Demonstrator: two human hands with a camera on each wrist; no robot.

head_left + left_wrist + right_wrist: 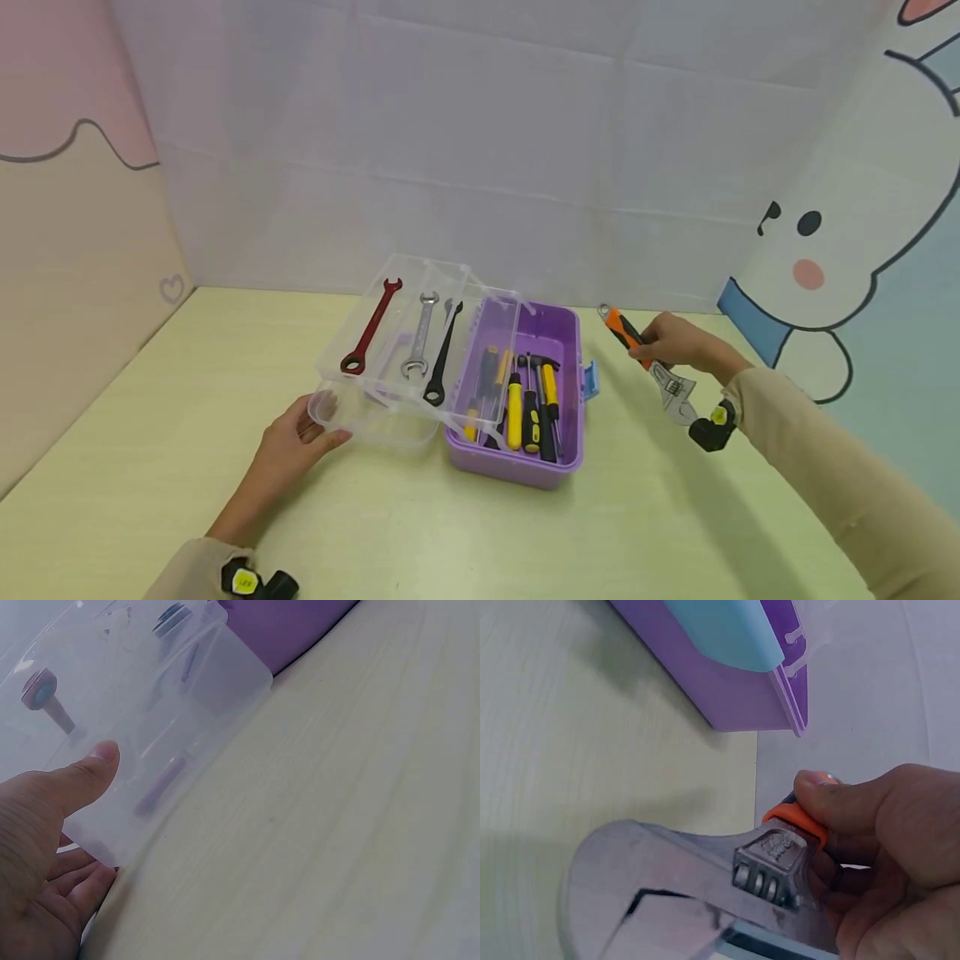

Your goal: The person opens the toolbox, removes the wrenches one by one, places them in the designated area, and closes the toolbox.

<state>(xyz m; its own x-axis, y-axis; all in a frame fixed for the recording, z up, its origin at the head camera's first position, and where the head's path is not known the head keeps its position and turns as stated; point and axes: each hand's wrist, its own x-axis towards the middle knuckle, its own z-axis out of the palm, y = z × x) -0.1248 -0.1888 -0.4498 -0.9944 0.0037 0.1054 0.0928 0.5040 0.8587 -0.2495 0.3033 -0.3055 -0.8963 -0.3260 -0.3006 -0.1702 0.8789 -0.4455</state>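
Observation:
My right hand (673,340) grips an adjustable wrench (677,392) by its orange and black handle, right of the toolbox. Its metal head points down toward me. In the right wrist view, the wrench head (660,885) fills the lower part. My left hand (288,446) holds the near left corner of the clear plastic lid (397,433), thumb on the near side. The purple toolbox (513,471) stands open. A clear tray (397,333) over the lid bears a red wrench (371,329), a silver wrench (420,337) and a black wrench (444,358).
Inside the toolbox lie a yellow-handled screwdriver (514,408), a black-and-yellow screwdriver (531,421), a hammer (543,400) and other tools. A blue latch (591,380) juts from its right side. A white cloth wall (480,167) rises behind the table (360,533).

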